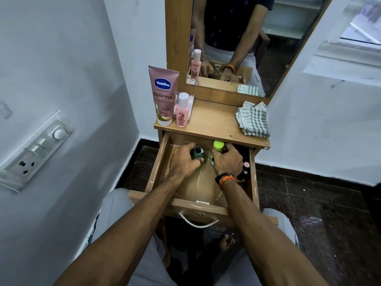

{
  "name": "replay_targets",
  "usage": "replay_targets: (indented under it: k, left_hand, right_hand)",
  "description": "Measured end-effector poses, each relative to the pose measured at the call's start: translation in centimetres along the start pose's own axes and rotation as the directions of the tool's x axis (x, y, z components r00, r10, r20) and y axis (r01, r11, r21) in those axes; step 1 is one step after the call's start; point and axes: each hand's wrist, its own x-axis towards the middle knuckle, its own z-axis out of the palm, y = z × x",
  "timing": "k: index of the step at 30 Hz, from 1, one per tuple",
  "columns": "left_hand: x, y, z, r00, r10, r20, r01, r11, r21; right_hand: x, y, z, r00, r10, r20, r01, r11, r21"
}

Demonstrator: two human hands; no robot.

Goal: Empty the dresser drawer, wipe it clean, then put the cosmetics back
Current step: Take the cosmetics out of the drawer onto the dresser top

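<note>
- Switch panel [35, 150]: fixed to the wall, far left of both hands
- Vaseline tube [163, 96]: stands cap-down on the dresser top [214, 122], above and slightly left of the left hand's grip
- Pink bottle [182, 110]: upright just right of the tube, touching or nearly touching it, directly above the left hand's grip
- Drawer [160, 162]: pulled out below the dresser top; both hands reach inside it
- Left hand [183, 159]: fingers curled round a small green bottle [197, 153] with a dark cap, in the rear left part of the drawer
- Right hand [226, 159]: just right of the left hand's grip, fingers curled round a lime-green capped bottle [218, 146] at the rear centre of the drawer; the wrist carries a dark band and an orange thread
- Small dark round items [246, 165]: lie along the drawer's right wall, just right of the right hand; type cannot be told
- Checked cloth [253, 120]: folded on the right end of the dresser top, above and right of the right hand's grip
- Mirror [237, 44]: stands behind the dresser top, well above both grips
</note>
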Motion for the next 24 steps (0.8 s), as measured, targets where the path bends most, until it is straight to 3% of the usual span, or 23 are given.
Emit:
replay_targets:
  k: [15, 24]
  left_hand:
    - [-0.5, 0.5, -0.7, 0.996, 0.022, -0.084, -0.026, 0.999, -0.039]
    - [-0.5, 1.8, -1.2, 0.985, 0.102, -0.142, -0.112, 0.991, -0.069]
  right_hand:
    - [-0.7, 0.8, -1.5, 0.961, -0.269, 0.067, 0.267, 0.963, 0.032]
    - [-1.5, 0.5, -3.4, 0.93, -0.359, -0.073, 0.366, 0.921, 0.131]
